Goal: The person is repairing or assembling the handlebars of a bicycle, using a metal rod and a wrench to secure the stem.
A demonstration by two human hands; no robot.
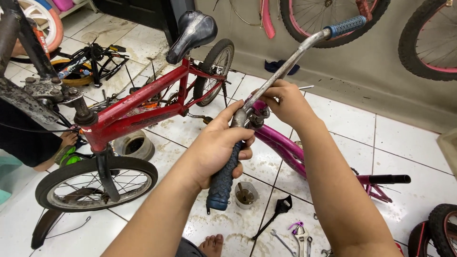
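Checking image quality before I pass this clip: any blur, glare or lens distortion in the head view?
Head view: evenly lit, soft shadows only; left hand on the blue handlebar grip and right hand at the handlebar stem are sharp; mild sheen on the white floor tiles; wide-angle bending at the edges, seen on the red bicycle.

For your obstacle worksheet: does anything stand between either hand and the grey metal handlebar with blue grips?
Nothing visible does. The left hand is wrapped around the near blue grip, and the right hand touches the grey metal handlebar with blue grips at its middle clamp.
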